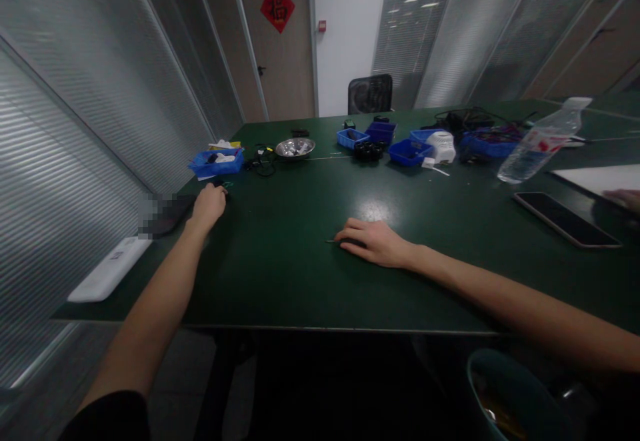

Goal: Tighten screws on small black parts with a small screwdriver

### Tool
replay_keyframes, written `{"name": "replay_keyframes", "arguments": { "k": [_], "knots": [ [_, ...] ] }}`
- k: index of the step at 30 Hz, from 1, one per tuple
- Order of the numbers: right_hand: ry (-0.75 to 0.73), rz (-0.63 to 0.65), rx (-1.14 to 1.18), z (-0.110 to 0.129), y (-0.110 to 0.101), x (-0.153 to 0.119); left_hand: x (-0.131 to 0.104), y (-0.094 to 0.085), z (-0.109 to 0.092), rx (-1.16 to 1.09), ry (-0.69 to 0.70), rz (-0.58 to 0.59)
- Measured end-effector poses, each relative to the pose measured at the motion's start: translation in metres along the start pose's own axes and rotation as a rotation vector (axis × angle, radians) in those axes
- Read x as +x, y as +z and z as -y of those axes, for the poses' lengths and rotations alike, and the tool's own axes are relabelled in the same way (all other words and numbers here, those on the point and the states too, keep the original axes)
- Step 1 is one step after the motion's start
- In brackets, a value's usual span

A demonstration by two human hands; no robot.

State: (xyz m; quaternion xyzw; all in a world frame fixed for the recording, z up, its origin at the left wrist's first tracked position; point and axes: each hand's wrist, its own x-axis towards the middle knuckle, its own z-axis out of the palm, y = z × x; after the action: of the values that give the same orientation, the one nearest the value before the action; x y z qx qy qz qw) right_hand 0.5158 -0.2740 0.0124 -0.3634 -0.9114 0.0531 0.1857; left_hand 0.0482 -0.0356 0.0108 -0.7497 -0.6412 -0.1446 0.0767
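My right hand (375, 241) rests on the green table (280, 261), fingers wrapped over a small screwdriver (351, 243) with a dark handle. Its thin metal shaft points left, apart from anything else. Farther left and forward, my left hand (210, 204) reaches out with bent fingers around something dark, mostly hidden under them. A bit of thin greenish wire (227, 185) shows just past those fingertips. Beyond that hand stands a blue basket (220, 166) with white and dark items in it. Beside the left wrist lies a dark flat object (173, 214), partly blurred out.
A steel bowl (295, 149), black cables (263, 161), several blue trays (407, 153) and a white device (441, 147) line the back. At right are a tilted bottle (543, 141), a phone (565, 217) and another person's hand (623, 197). A white box (110, 269) lies left; a bin (515, 394) stands below.
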Motion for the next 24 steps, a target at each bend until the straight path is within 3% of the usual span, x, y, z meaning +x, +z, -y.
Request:
{"name": "replay_keyframes", "arguments": {
  "k": [8, 16, 24],
  "knots": [
    [0.004, -0.006, -0.007, 0.0011, 0.0002, 0.0002, 0.0022, -0.0038, -0.0014, 0.071, -0.065, 0.051],
    [0.003, -0.005, 0.000, 0.0002, 0.0000, -0.0001, 0.0034, -0.0046, -0.0047, 0.078, 0.056, 0.039],
    [0.007, -0.002, -0.001, 0.0002, -0.0004, -0.0002, 0.0021, 0.0011, 0.0027, 0.073, 0.039, 0.007]
  ]
}}
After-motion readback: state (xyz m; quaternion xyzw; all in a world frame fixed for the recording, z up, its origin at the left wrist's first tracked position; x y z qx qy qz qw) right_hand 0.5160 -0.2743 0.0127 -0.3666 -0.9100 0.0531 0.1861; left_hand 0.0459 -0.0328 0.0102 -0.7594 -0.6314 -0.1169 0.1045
